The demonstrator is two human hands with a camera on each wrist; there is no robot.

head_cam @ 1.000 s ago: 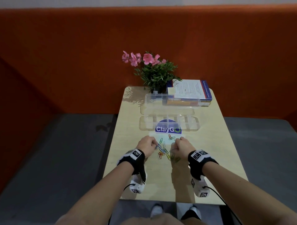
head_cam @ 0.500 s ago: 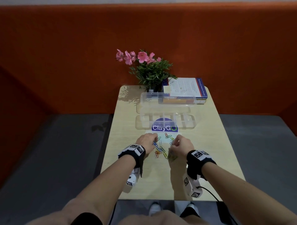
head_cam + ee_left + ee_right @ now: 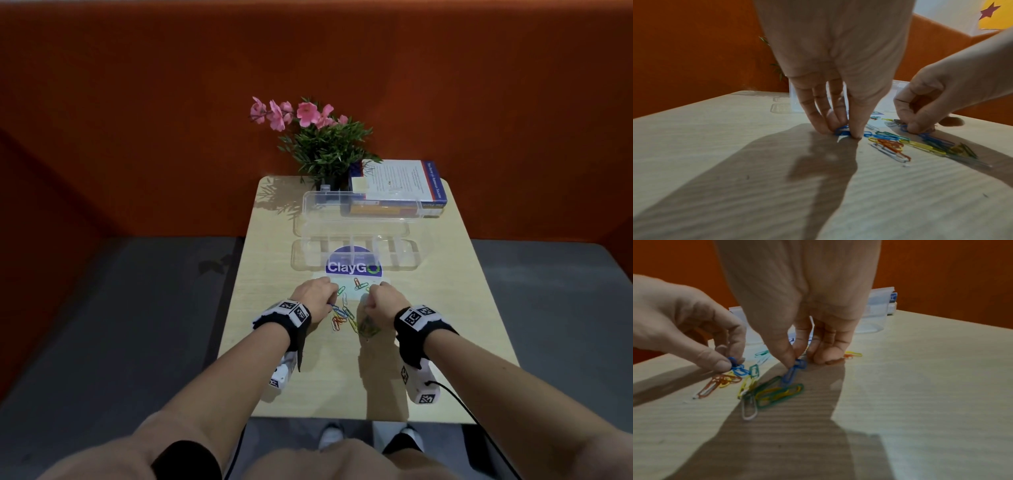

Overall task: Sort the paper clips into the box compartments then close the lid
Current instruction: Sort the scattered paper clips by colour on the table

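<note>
Your left hand (image 3: pixel 313 297) pinches a blue paper clip (image 3: pixel 841 130) off the pale wooden bench (image 3: pixel 455 308); your right hand (image 3: pixel 383 303) pinches another blue paper clip (image 3: pixel 795 369). The colourful clip pile (image 3: pixel 342 317) sits between them, just in front of the open clear plastic compartment box (image 3: pixel 356 246).

the paper clips (image 3: pixel 344 313) beside the purple-and-white claygo sticker (image 3: pixel 353 265) are blue, green, yellow, orange and white on the pale wood-grain table (image 3: pixel 445 308), with pink flowers (image 3: pixel 294 114) and orange wall (image 3: pixel 137 102) beyond the sticker.
</note>
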